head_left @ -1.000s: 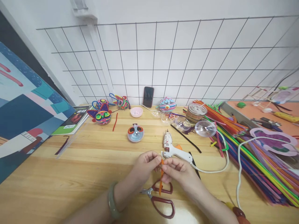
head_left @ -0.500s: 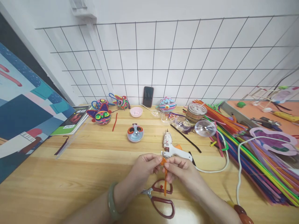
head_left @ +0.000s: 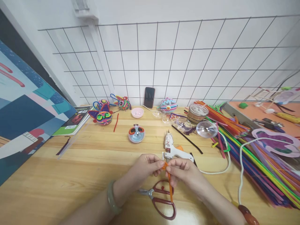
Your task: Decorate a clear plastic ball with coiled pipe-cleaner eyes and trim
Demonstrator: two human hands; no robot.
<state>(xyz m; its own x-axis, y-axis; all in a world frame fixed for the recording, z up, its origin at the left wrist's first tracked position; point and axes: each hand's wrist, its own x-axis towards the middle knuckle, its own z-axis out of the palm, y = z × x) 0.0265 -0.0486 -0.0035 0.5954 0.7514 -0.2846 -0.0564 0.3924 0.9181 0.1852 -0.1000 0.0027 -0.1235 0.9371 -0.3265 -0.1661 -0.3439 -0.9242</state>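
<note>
Wooden table (head_left: pixel 89 168), orange strip (head_left: pixel 171 189), upper end partly finger-hidden

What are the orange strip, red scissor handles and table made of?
The orange strip looks like pipe cleaner: thin, bent, matt, perhaps fuzzy, but too small to be sure. The scissor handles seem smooth plastic: they're evenly coloured. The table looks like varnished wood: grain lines and glossy reflections show.

Left grip (head_left: pixel 149 166) and right grip (head_left: pixel 182 171) pinch an orange strip (head_left: pixel 170 187)
</note>
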